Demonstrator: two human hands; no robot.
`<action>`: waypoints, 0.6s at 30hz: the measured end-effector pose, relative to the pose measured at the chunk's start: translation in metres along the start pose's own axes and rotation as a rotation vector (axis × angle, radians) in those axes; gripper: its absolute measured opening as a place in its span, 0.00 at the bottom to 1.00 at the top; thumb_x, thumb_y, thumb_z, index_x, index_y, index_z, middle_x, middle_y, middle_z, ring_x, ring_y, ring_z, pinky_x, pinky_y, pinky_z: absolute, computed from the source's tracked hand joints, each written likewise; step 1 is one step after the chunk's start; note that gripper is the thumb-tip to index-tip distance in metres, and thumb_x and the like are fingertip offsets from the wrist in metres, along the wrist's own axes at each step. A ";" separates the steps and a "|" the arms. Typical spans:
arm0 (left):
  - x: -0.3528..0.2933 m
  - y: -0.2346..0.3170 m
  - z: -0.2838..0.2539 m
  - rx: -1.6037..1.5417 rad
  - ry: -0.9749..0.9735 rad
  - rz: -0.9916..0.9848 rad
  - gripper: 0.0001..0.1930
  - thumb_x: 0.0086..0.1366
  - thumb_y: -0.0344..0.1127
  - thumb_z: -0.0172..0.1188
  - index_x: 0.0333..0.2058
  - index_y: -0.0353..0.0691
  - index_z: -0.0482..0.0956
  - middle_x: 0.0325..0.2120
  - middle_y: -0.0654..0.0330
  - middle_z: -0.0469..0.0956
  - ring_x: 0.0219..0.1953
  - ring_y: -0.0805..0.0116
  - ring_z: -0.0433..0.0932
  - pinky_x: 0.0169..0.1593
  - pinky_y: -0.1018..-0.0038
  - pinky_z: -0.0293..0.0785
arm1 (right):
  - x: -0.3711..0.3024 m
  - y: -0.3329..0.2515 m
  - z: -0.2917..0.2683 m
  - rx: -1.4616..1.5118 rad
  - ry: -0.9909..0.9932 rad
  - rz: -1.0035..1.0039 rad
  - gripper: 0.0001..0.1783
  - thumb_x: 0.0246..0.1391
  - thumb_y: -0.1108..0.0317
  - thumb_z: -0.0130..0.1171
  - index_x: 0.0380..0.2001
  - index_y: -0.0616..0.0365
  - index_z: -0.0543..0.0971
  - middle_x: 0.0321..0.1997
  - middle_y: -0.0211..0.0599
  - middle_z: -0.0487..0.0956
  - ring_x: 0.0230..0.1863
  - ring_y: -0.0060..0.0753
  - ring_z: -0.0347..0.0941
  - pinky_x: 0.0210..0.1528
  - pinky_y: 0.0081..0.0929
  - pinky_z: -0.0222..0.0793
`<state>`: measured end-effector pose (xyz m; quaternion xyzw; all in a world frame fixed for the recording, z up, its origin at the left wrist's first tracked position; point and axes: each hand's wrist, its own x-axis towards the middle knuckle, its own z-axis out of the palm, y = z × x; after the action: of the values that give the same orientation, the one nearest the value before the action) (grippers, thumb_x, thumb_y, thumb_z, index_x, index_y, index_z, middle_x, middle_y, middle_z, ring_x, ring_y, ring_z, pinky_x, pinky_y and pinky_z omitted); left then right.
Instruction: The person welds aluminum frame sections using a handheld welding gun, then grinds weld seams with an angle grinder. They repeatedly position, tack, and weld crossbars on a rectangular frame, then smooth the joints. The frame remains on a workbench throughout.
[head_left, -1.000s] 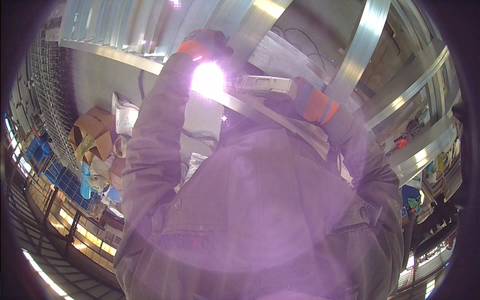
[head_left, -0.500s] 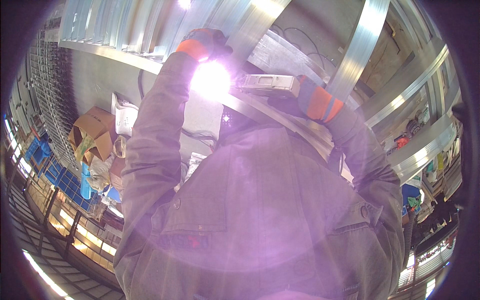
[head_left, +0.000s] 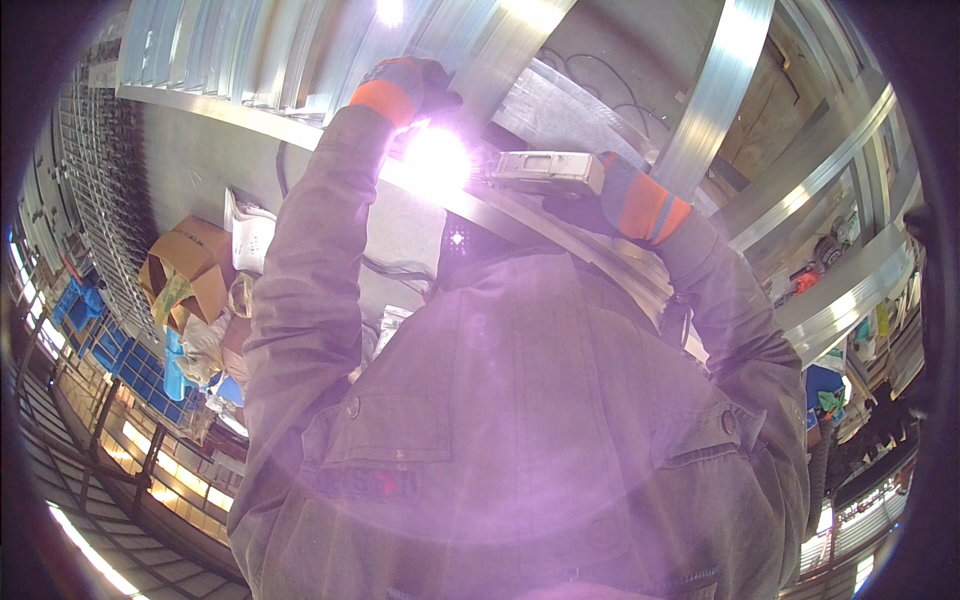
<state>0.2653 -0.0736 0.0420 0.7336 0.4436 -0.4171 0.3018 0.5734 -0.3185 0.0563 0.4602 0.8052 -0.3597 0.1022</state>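
My right hand point(head_left: 640, 200), in a grey and orange glove, is closed round a pale, box-bodied welding torch point(head_left: 548, 172). The torch lies nearly level and its tip faces left. At the tip burns a dazzling white-violet arc point(head_left: 437, 160), which hides the spot under it. It sits over a long metal bar point(head_left: 530, 227) that runs down to the right. Just above the glare is my left hand point(head_left: 408, 84), gloved alike, its fingers curled beside the long metal profiles point(head_left: 490, 60). Whatever those fingers grip is hidden.
Shiny metal strips point(head_left: 718, 95) cross the right side. A stack of metal profiles point(head_left: 230, 50) fills the upper left. An open cardboard box point(head_left: 190, 262), a white container point(head_left: 250, 232) and a blue crate point(head_left: 125, 355) stand at the left. A dark cable point(head_left: 600, 65) lies at the top.
The arc and the torch have shifted slightly to the right, together with my right hand. My left hand stays almost in place.
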 end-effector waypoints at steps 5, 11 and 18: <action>0.010 -0.006 0.010 -0.033 0.079 -0.047 0.29 0.66 0.66 0.72 0.45 0.44 0.89 0.41 0.53 0.90 0.43 0.52 0.87 0.52 0.54 0.81 | -0.003 0.002 0.001 0.003 0.004 0.006 0.18 0.72 0.67 0.59 0.58 0.67 0.81 0.52 0.49 0.86 0.53 0.49 0.83 0.61 0.38 0.78; 0.013 -0.006 0.015 -0.069 0.079 -0.058 0.29 0.66 0.64 0.73 0.49 0.44 0.89 0.42 0.52 0.91 0.45 0.53 0.89 0.53 0.54 0.82 | -0.005 0.002 0.001 0.007 0.009 0.016 0.17 0.71 0.67 0.60 0.56 0.66 0.83 0.51 0.49 0.87 0.52 0.48 0.82 0.60 0.38 0.77; 0.009 -0.008 0.016 -0.181 0.073 -0.120 0.30 0.65 0.64 0.75 0.52 0.45 0.89 0.41 0.57 0.91 0.43 0.56 0.88 0.52 0.57 0.83 | -0.019 0.008 0.017 0.050 0.061 0.061 0.15 0.71 0.66 0.62 0.53 0.65 0.84 0.51 0.48 0.87 0.52 0.46 0.81 0.60 0.39 0.77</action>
<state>0.2548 -0.0797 0.0264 0.6902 0.5332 -0.3657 0.3248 0.5878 -0.3398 0.0493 0.4976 0.7844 -0.3623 0.0767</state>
